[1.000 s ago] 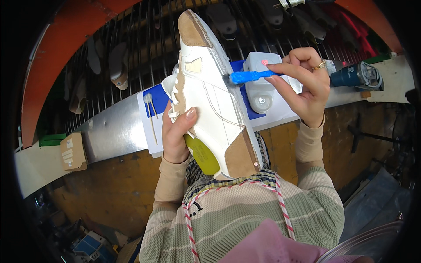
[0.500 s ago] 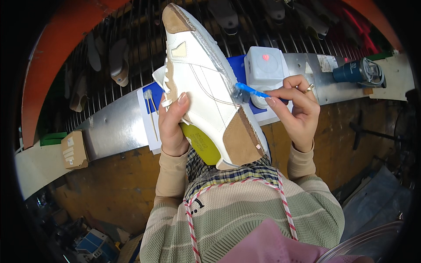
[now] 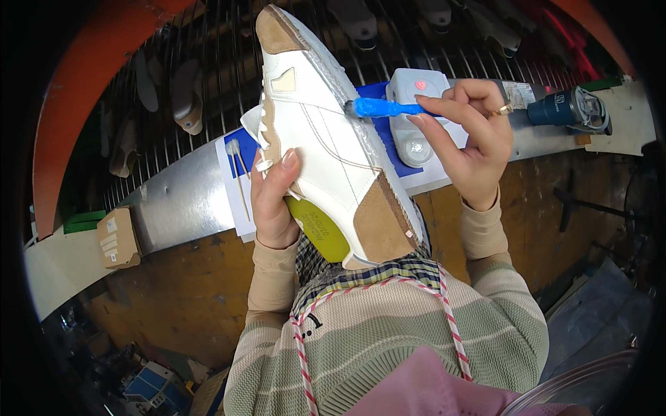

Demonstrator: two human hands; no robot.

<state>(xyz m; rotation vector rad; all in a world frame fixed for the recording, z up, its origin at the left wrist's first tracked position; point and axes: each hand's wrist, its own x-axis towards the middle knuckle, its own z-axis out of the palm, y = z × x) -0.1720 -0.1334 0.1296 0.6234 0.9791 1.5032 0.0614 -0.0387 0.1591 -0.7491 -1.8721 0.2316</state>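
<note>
The fingers of the right hand (image 3: 472, 142) are pinched around the handle of a small blue brush (image 3: 381, 107), whose dark tip touches the edge of a white shoe upper (image 3: 326, 139) along its bottom rim. The left hand (image 3: 274, 197) grips the same shoe from the other side, thumb and fingers wrapped about its laced middle, one fingertip pressed on the white side panel.

The shoe is held up in the air in front of the person's chest, toe pointing away and heel nearest the body. It is white leather with tan suede patches at toe and heel, a small tan triangle on the side, and white laces. It sits on a yellow-green last (image 3: 320, 229) that shows below the opening, next to the left palm.

Behind the brush lies a pale grey box (image 3: 415, 111) with a pink mark on a blue mat (image 3: 378, 93), on a long metal bench (image 3: 173, 201). Two cotton swabs (image 3: 237, 170) rest on white paper at the left. Farther right stands a dark blue jar (image 3: 565, 107); at the far left lies a small cardboard box (image 3: 118, 237).
</note>
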